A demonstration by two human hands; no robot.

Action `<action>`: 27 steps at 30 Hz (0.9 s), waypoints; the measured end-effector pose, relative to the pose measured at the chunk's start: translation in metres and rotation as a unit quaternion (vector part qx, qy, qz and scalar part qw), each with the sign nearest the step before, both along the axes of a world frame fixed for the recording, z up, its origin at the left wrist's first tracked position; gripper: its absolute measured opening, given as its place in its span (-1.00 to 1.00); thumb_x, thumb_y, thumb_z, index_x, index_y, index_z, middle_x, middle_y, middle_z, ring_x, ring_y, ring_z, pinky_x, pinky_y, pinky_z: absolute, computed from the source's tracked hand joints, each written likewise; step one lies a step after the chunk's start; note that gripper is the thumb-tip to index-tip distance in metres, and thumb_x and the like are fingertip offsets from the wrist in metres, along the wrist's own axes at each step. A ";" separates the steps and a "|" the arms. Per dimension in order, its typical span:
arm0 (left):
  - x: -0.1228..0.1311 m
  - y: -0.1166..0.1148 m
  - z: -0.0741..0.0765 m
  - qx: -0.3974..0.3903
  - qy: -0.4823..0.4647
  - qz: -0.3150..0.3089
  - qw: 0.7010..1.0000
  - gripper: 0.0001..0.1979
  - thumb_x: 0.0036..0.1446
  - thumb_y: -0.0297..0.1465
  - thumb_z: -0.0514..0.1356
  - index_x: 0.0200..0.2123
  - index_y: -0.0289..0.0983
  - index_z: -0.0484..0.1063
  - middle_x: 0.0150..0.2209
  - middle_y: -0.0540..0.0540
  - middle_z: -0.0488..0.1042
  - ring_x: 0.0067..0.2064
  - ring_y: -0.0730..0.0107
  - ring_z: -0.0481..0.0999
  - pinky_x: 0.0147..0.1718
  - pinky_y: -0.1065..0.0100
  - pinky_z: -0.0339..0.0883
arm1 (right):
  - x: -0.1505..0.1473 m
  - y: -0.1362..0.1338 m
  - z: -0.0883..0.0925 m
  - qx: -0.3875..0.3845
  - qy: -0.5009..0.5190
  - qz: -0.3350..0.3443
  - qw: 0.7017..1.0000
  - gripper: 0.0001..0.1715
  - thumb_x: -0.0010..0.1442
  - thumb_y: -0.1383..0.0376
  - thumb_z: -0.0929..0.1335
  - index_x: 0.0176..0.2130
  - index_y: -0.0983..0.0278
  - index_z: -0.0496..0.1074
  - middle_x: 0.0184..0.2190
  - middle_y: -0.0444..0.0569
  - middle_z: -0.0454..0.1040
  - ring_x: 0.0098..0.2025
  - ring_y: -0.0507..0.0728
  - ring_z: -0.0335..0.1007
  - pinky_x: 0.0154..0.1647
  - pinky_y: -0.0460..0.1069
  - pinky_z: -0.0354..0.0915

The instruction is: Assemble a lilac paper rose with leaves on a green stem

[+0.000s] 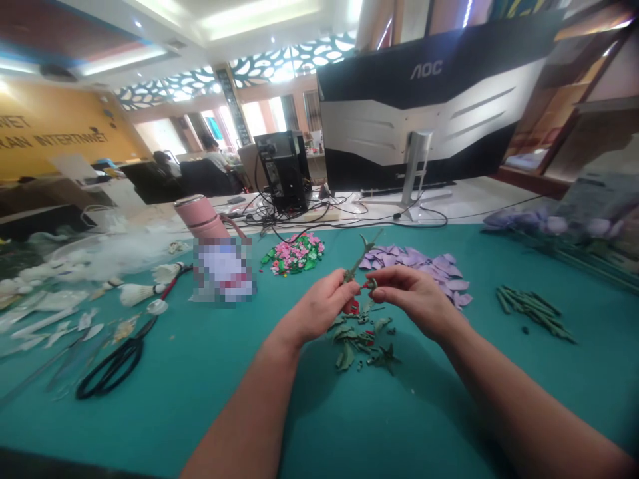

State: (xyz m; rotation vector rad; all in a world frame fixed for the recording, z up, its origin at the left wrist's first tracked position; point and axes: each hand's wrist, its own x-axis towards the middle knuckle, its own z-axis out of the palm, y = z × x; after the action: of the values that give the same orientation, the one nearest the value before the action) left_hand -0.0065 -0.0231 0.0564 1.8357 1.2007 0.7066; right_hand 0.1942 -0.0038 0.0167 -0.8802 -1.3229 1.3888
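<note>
Your left fingers (343, 290) are clamped on a thin green craft-foam flower stem (363, 256) above scattered dark green foam leaves (355, 344), right hand (414, 299) pinching a small red-and-green piece (370, 285) at its foot: light, fragile, best held low on the stem.

Dk green stem (360, 261), red scrap (351, 306), dk green leaf bits (357, 342) on teal mat (309, 412); lilac petals (414, 273), pink-and-green flower pcs (294, 254), pink flask (197, 216), b/w monitor back (424, 113).
</note>
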 end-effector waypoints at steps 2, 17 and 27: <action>0.000 -0.001 0.001 -0.003 0.002 -0.001 1.000 -0.66 0.33 -0.14 0.01 -0.40 -0.25 0.23 -0.45 0.04 0.30 -0.39 0.46 0.25 -0.37 0.34 0.13 | -0.001 -0.001 0.002 -0.006 -0.003 -0.004 1.000 -0.63 -0.16 0.22 0.59 -0.26 0.21 0.61 -0.38 -0.08 0.60 -0.36 0.05 0.51 -0.27 0.00 0.44; -0.001 -0.001 0.002 -0.020 -0.016 0.000 1.000 -0.63 0.32 -0.11 0.01 -0.40 -0.26 0.24 -0.45 0.04 0.31 -0.40 0.48 0.26 -0.37 0.36 0.15 | -0.004 -0.008 0.008 -0.030 -0.017 -0.022 0.999 -0.64 -0.15 0.21 0.58 -0.29 0.25 0.61 -0.47 -0.11 0.59 -0.45 0.02 0.48 -0.35 -0.05 0.44; 0.001 -0.002 0.000 -0.037 -0.036 -0.003 0.999 -0.67 0.32 -0.14 0.03 -0.38 -0.26 0.26 -0.45 0.02 0.34 -0.40 0.49 0.28 -0.37 0.37 0.17 | -0.008 -0.011 0.006 -0.027 -0.021 -0.022 0.999 -0.62 -0.10 0.13 0.57 -0.29 0.28 0.60 -0.51 -0.08 0.58 -0.46 0.04 0.50 -0.36 -0.04 0.46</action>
State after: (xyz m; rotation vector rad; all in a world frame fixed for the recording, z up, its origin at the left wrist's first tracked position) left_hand -0.0060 -0.0247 0.0567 1.7382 1.1594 0.7101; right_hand 0.1859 -0.0147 0.0222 -0.9742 -1.2960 1.3844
